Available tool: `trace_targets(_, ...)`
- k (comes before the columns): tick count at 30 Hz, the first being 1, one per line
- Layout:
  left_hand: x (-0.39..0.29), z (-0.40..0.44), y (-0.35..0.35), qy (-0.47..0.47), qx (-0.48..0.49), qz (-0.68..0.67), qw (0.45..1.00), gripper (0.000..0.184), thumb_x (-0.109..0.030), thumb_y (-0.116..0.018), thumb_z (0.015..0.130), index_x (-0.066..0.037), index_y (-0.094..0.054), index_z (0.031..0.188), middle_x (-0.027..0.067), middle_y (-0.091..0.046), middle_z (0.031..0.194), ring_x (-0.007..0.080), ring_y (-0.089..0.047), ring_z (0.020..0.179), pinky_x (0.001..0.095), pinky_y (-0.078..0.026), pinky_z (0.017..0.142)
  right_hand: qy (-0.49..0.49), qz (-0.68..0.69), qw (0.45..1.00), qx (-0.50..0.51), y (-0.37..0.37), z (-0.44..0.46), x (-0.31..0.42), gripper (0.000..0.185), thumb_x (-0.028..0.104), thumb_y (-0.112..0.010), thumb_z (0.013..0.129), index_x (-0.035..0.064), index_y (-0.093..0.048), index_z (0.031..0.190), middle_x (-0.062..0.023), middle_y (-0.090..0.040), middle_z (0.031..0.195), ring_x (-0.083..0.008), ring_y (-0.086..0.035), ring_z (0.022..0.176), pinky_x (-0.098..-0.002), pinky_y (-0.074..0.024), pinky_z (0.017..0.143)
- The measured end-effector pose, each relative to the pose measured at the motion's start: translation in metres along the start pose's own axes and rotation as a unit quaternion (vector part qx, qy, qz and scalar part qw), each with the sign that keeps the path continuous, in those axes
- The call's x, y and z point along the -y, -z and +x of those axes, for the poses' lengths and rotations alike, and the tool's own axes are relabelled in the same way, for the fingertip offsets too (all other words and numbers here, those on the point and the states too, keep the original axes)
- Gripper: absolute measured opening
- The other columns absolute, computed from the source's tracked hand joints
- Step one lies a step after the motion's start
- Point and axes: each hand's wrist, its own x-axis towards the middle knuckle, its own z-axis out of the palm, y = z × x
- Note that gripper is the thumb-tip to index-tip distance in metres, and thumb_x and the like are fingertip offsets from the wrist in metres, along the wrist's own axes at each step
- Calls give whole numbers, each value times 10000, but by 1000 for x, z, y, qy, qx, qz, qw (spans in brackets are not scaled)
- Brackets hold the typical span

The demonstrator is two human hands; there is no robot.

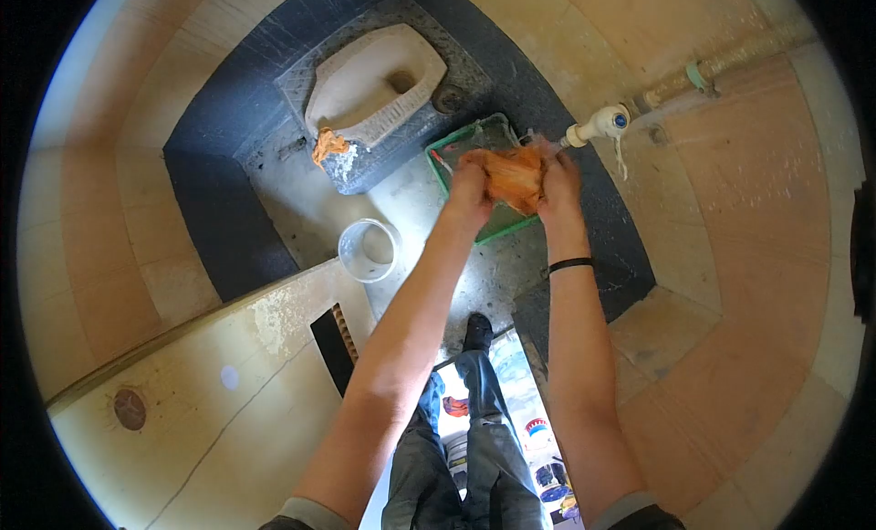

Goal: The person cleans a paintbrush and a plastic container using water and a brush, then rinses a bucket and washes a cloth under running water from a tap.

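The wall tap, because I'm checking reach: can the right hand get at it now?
Probably yes: nothing visible blocks the nearby tap, though the right hand holds the orange cloth.

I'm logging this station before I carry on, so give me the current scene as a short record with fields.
Left hand: gripping the orange cloth
Right hand: gripping the cloth's other side
Below the hands: green-rimmed tray
Nearest fixture: white tap, beside the right hand; water flow unclear
Second cloth: orange rag, at the edge of the squat toilet
Bucket: on the floor, left of the tray
Right wrist: black band
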Motion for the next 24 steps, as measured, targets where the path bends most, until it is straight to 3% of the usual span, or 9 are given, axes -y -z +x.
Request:
trace_targets(3,7,-26,-38,63,28,84,994,344,-374,-503,1052,-67,-612,1164,61,-651,1135,199,-629,999,331,-524,889,-64,141,986,-64,-9,-7,-12,288,160,-524,1041,51,-553,1306,-114,-616,1230,-220,-649,1035,-345,-538,911)
trace_targets(8,7,-9,-19,60,56,19,996,413,-450,-525,1032,-83,-595,1209,60,-630,1143,200,-603,1026,345,-507,897,163,-333,928,-11,-36,-56,-53,472,326,-433,1072,21,-456,1430,-198,-545,1401,-380,-526,1281,-455,-415,1068)
trace_targets(11,19,-21,-17,33,75,-9,997,501,-550,-523,1004,-101,-592,1214,57,-614,1095,192,-579,980,355,-496,857,108,-321,938,75,-24,-33,-30,526,355,-379,1077,35,-388,1494,-266,-431,1496,-431,-376,1412,-463,-314,1147)
trace_targets(12,5,-46,-34,68,79,-14,994,546,-569,-480,1011,-90,-586,1251,71,-626,1133,218,-588,1014,376,-496,897,194,-374,907,9,-27,-29,-31,559,366,-383,1067,6,-369,1494,-299,-399,1502,-461,-379,1393,-465,-326,1130)
trace_targets(17,-8,-52,-16,136,71,16,988,773,-711,-341,983,-63,-542,1352,111,-634,1205,249,-596,1072,419,-500,937,35,-439,892,-101,-79,-95,-10,601,422,-387,1066,4,-364,1497,-273,-415,1509,-430,-409,1394,-453,-362,1120)
trace_targets(19,-8,-77,-27,111,90,45,989,823,-731,-285,981,-53,-521,1383,108,-627,1251,243,-573,1125,404,-457,1000,227,-412,881,-55,-19,-33,-58,561,373,-430,1048,-13,-418,1455,-263,-534,1392,-400,-540,1275,-468,-425,1057)
trace_targets(20,-8,-85,-34,106,128,47,985,825,-733,-277,981,-55,-522,1381,107,-626,1256,247,-565,1147,402,-430,1027,226,-414,880,-54,-10,-22,-41,561,373,-430,1048,-13,-418,1455,-263,-534,1392,-400,-540,1275,-468,-425,1057)
trace_targets(22,-1,-79,-31,112,139,20,984,792,-706,-259,998,-63,-522,1379,108,-624,1264,251,-537,1216,399,-355,1092,-29,-213,977,3,-9,-2,-3,441,224,-470,1022,-31,-491,1380,-219,-610,1254,-318,-640,1092,-450,-514,935)
trace_targets(24,-1,-73,-35,121,34,65,990,761,-682,-261,1011,-63,-531,1362,109,-625,1259,246,-540,1220,400,-360,1087,-15,-188,982,26,-15,12,0,387,162,-479,1005,-35,-519,1336,-185,-625,1190,-278,-651,1019,-421,-537,866)
